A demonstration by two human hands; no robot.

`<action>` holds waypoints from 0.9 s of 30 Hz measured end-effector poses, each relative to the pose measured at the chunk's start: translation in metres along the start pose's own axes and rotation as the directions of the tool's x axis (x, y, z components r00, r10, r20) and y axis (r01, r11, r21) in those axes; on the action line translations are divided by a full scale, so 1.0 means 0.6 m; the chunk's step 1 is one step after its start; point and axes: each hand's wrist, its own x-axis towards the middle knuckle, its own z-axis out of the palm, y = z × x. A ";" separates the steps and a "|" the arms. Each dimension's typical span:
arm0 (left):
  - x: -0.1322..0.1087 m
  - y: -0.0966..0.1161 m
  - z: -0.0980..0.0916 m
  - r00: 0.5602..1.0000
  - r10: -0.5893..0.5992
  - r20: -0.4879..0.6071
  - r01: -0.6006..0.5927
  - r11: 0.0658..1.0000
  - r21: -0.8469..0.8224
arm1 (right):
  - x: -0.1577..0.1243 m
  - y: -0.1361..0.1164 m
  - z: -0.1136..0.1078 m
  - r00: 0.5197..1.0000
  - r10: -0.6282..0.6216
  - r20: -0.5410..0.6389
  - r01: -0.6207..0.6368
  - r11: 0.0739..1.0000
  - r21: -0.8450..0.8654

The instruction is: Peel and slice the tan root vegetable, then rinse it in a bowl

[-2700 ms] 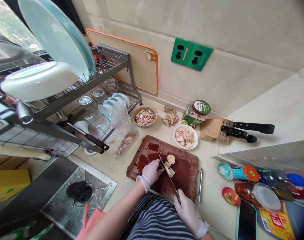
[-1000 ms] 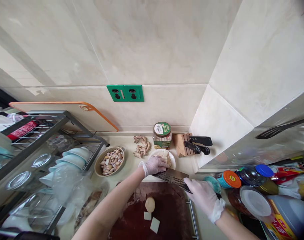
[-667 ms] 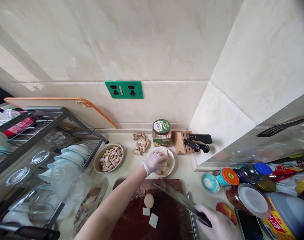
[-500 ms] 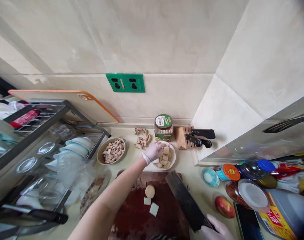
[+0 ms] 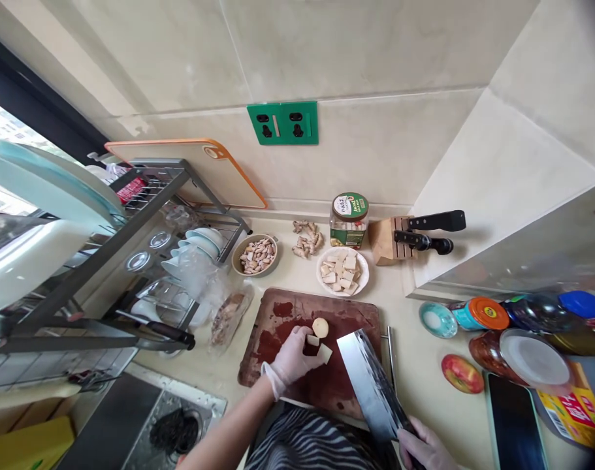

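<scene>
A dark red cutting board [image 5: 346,313] lies on the counter in front of me. On it are a round pale root piece [image 5: 320,327] and two cut white chunks [image 5: 324,353]. My gloved left hand [image 5: 293,356] rests on the board with its fingers curled at those chunks. My gloved right hand [image 5: 424,447] grips the handle of a cleaver [image 5: 368,384], whose wide blade lies flat over the board's right side. Behind the board a white plate [image 5: 363,282] holds several cut pieces.
A bowl of garlic cloves [image 5: 257,254], ginger [image 5: 307,237], a green-lidded jar [image 5: 349,219] and a knife block [image 5: 386,240] line the back wall. A dish rack [image 5: 145,222] stands left, a sink [image 5: 174,427] below it. Jars, an apple [image 5: 462,373] and a phone [image 5: 513,421] crowd the right.
My left hand came back from the white plate to the chunks on the board. The cleaver swung down from beside the plate to the board's right side. My view tilted downward.
</scene>
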 end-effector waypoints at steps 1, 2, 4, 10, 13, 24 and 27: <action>-0.008 0.003 0.012 1.000 -0.019 -0.020 0.019 1.000 0.010 | 0.003 0.003 0.011 1.000 0.001 0.006 0.000 1.000 -0.002; -0.014 0.004 0.023 0.999 -0.019 -0.040 0.020 0.999 0.026 | 0.007 0.006 0.022 1.000 0.003 0.008 -0.003 1.000 -0.006; -0.022 0.002 0.041 0.997 0.027 -0.070 -0.023 0.998 0.058 | 0.014 0.010 0.043 1.000 0.000 0.002 0.000 1.000 -0.009; -0.038 -0.016 0.060 0.987 0.120 -0.106 -0.118 0.993 0.028 | 0.016 -0.009 0.087 1.000 0.019 -0.003 -0.019 0.999 -0.032; -0.044 -0.003 0.052 0.978 0.162 -0.132 -0.163 0.987 0.002 | 0.002 -0.031 0.085 1.000 0.022 -0.011 -0.023 0.999 -0.043; 0.151 0.097 -0.026 0.876 0.388 -0.287 -0.388 0.920 0.059 | 0.046 -0.213 0.027 0.982 -0.179 -0.063 0.177 0.984 -0.033; 0.243 0.105 -0.047 0.863 0.411 -0.293 -0.410 0.910 0.066 | 0.087 -0.255 0.008 0.974 -0.211 -0.082 0.210 0.977 -0.029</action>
